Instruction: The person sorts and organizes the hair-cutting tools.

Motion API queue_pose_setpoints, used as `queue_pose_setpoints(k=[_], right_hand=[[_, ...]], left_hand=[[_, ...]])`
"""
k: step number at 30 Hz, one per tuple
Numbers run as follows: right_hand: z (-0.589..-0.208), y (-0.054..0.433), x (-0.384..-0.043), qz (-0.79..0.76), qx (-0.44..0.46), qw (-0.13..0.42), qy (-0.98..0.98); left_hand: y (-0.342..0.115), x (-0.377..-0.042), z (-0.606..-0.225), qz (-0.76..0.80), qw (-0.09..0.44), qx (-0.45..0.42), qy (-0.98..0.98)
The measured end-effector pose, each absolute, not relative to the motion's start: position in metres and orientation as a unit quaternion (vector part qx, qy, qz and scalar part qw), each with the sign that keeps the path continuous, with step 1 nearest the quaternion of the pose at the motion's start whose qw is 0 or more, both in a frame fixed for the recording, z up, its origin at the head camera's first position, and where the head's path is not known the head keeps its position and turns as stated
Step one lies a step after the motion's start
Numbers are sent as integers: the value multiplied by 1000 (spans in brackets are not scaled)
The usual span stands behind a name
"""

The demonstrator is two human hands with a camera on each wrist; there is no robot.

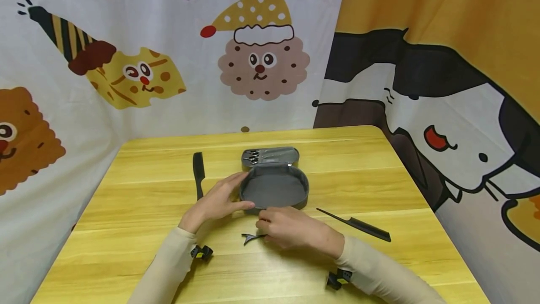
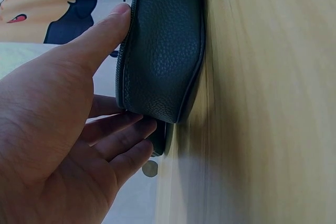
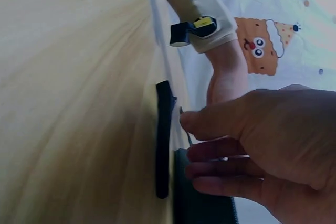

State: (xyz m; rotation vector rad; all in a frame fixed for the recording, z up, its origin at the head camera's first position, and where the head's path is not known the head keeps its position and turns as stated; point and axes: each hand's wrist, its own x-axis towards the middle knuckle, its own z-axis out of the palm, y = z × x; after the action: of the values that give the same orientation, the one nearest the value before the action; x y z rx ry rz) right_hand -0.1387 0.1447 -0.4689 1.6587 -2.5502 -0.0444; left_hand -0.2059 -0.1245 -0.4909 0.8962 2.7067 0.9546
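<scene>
A dark grey zippered case (image 1: pixel 274 206) lies unfolded on the table, its front tray bare inside. My left hand (image 1: pixel 217 201) holds its left end, thumb along the front rim and fingers round the far corner. In the left wrist view the thumb lies at the zipper edge of the case (image 2: pixel 165 45). Low in front of the case is my right hand (image 1: pixel 291 229), its thumb and fingers close together around a thin dark piece (image 3: pixel 190 141) whose kind is hidden. A black hair clip (image 1: pixel 251 238) lies on the table by those fingers, also visible as a dark bar (image 3: pixel 164 145).
Scissors (image 1: pixel 253 156) sit in the back half of the case. One black wide comb (image 1: pixel 198 170) lies at the left, and a black rat-tail comb (image 1: pixel 367 228) at the right. A printed curtain (image 1: pixel 168 121) hangs behind the wooden table (image 1: pixel 139 191).
</scene>
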Motion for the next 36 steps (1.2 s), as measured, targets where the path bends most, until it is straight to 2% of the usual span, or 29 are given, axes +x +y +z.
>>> queue_pose_setpoints(k=[9, 18, 26, 33, 36], right_hand=[[-482, 145, -137, -50, 529, 57, -845], [-484, 144, -137, -59, 516, 24, -854], [-483, 145, -137, -59, 525, 20, -849], [-459, 153, -141, 47, 539, -55, -839], [-446, 160, -147, 126, 534, -62, -834]], left_hand=[[-123, -207, -492, 323, 76, 289, 898], [-123, -206, -492, 321, 77, 289, 899], [-126, -211, -503, 334, 55, 315, 886], [-123, -206, -493, 327, 63, 301, 894], [-123, -206, -493, 326, 64, 304, 893]])
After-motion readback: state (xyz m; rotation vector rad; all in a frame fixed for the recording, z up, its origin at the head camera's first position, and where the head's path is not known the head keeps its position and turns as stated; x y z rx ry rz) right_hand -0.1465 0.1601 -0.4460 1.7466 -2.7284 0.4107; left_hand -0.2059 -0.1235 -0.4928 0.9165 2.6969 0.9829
